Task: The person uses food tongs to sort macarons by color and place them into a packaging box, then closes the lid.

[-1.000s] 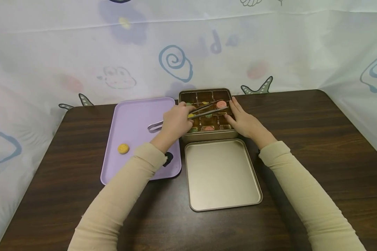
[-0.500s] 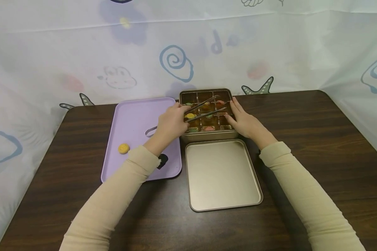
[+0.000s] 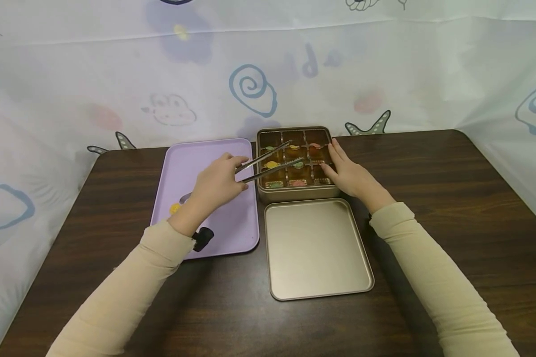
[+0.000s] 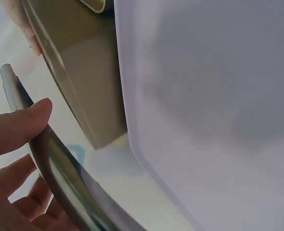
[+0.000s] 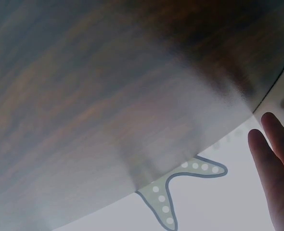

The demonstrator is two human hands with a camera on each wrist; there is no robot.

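My left hand (image 3: 216, 183) grips metal tongs (image 3: 272, 170) between thumb and fingers. The tongs' arms are spread, and nothing shows between their tips, which hang over the gold box (image 3: 297, 194). Inside the box, brown compartments hold small round pastries, among them a yellow one (image 3: 272, 164), a green one (image 3: 298, 164) and a pink one (image 3: 314, 146). My right hand (image 3: 350, 173) rests on the box's right rim with straight fingers (image 5: 264, 159). Below my left wrist, a yellow pastry (image 3: 174, 208) lies on the purple tray (image 3: 236, 228), partly hidden by that hand.
A gold lid (image 3: 319, 248) lies flat on the dark wooden table (image 3: 451, 198), just in front of the box. The tray stands left of box and lid. A printed white cloth (image 3: 303, 89) hangs behind the table.
The tongs have opened and let go of the pink pastry, which now sits in the box. My left hand has drawn back left and toward me over the tray. My right hand stays put.
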